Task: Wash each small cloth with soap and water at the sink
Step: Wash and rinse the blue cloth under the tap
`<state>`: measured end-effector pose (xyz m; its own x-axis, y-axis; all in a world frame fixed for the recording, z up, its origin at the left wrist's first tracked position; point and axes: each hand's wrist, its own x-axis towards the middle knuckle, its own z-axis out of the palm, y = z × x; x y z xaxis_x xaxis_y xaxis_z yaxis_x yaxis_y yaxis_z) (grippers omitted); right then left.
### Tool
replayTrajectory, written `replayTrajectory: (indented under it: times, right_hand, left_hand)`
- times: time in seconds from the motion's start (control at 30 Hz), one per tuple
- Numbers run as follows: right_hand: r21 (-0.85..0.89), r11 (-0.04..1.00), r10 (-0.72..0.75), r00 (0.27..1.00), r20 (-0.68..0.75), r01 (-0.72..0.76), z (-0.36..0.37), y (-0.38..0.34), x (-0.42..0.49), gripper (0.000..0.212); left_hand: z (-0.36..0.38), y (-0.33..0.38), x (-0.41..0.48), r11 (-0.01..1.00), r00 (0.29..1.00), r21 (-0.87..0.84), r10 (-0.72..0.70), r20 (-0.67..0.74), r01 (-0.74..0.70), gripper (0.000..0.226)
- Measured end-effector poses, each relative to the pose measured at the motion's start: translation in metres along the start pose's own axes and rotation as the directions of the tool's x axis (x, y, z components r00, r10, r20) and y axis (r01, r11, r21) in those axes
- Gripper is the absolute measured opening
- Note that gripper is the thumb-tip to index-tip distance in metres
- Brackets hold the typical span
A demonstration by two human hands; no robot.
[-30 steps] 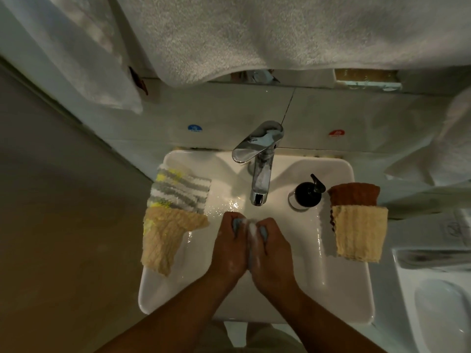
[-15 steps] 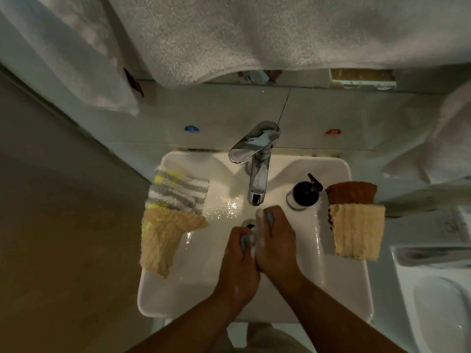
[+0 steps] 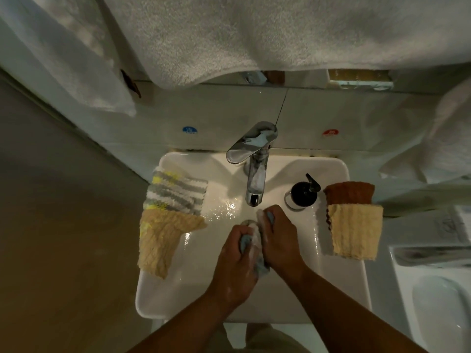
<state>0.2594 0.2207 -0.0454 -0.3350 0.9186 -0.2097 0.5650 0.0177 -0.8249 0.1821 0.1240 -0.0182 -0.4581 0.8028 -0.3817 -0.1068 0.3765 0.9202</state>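
Blue-grey and foamy with soap, the small cloth (image 3: pixel 246 244) is bunched between both hands over the middle of the white sink (image 3: pixel 155 294). The left hand (image 3: pixel 235 261) has its fingers (image 3: pixel 240 231) curled round the nearer part of the cloth. The right hand (image 3: pixel 281 238), touching it at 1 o'clock, has its fingers (image 3: pixel 277 212) closed on the farther end, and a corner of the cloth hangs out below the two palms. The basin holds only the hands, the cloth and scattered water drops that glint at 11 o'clock. The chrome faucet (image 3: pixel 254 174) stands at 12 o'clock, its spout just beyond the right hand. A black soap dispenser (image 3: pixel 303 193) sits on the rim at 1 o'clock. On the left rim, at 9 to 10 o'clock, a striped cloth (image 3: pixel 175 192) lies partly under a pale yellow cloth (image 3: pixel 160 240) that droops into the basin. On the right rim, at 2 to 3 o'clock, a brown cloth (image 3: pixel 349 192) is overlapped by a second yellow cloth (image 3: pixel 356 230). A white towel (image 3: pixel 254 34) hangs above.
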Motion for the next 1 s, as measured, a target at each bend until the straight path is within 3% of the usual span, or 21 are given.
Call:
replayTrajectory:
  times: [0.1, 0.27, 0.37, 0.47, 0.53, 0.7, 0.77, 0.9, 1.0]
  right_hand:
    - [-0.066, 0.995, 0.076, 0.997, 0.009, -0.075, -0.011, 0.023, 0.004, 0.018]
    - [-0.002, 0.998, 0.067, 0.995, -0.07, -0.068, -0.013, 0.012, 0.002, 0.012]
    - [-0.041, 0.999, -0.03, 0.997, 0.071, 0.033, -0.001, 0.004, -0.018, 0.017]
    - [-0.101, 0.976, -0.164, 0.959, 0.232, 0.192, 0.01, -0.001, -0.047, 0.038]
    - [-0.064, 0.957, -0.254, 0.925, 0.282, 0.283, 0.012, 0.006, -0.061, 0.048]
    - [0.084, 0.994, -0.078, 0.989, 0.129, 0.067, -0.001, 0.026, -0.047, 0.043]
    - [0.24, 0.971, -0.04, 0.967, 0.253, -0.023, 0.0, 0.018, -0.041, 0.036]
    - [0.165, 0.986, -0.045, 0.984, 0.174, 0.016, 0.01, 0.013, -0.044, 0.026]
    - [0.11, 0.994, -0.004, 0.971, 0.238, -0.022, 0.01, 0.015, -0.041, 0.007]
  left_hand:
    - [-0.016, -0.008, 0.01, 0.997, 0.994, 0.078, -0.003, -0.111, 0.011, 0.015]
    - [-0.023, -0.025, 0.017, 0.951, 0.945, 0.065, -0.292, -0.145, 0.304, 0.022]
    - [-0.013, -0.021, 0.015, 0.924, 0.919, -0.087, -0.38, -0.109, 0.372, 0.023]
    - [-0.004, -0.011, 0.017, 0.84, 0.88, -0.351, -0.467, -0.082, 0.413, 0.034]
    - [-0.006, -0.013, 0.021, 0.835, 0.869, -0.373, -0.478, -0.13, 0.404, 0.029]
    - [-0.012, -0.009, 0.022, 0.826, 0.88, -0.424, -0.46, -0.123, 0.372, 0.026]
    - [-0.008, -0.011, 0.022, 0.858, 0.89, -0.371, -0.431, -0.145, 0.355, 0.023]
    - [-0.009, -0.014, 0.021, 0.91, 0.934, -0.303, -0.334, -0.13, 0.283, 0.029]
    - [-0.013, -0.015, 0.025, 0.982, 0.983, 0.113, -0.136, -0.125, 0.151, 0.019]
